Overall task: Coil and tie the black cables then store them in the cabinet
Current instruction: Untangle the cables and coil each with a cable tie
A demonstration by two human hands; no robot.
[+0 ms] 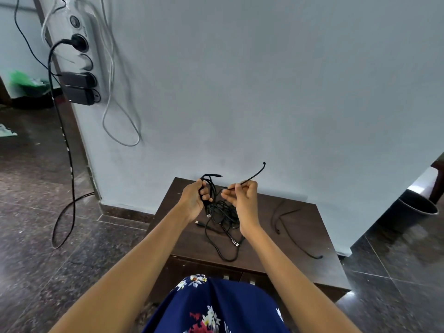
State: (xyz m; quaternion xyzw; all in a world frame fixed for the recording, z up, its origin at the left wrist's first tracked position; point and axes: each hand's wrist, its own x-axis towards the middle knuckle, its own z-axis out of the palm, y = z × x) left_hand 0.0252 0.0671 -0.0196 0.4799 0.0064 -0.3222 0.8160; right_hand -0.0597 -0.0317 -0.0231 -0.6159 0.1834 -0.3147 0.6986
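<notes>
A tangle of black cables lies on top of a low dark wooden cabinet against the wall. My left hand grips several loops of black cable, raised above the tangle. My right hand pinches the free end of a black cable, which sticks up and to the right. Strands hang from both hands down into the tangle. A separate thin black cable lies loose on the right part of the cabinet top.
A white power strip with black plugs hangs on the wall at upper left, with white and black cords trailing to the dark tiled floor. A dark bin stands at the right. Cabinet door handles show at the front edge.
</notes>
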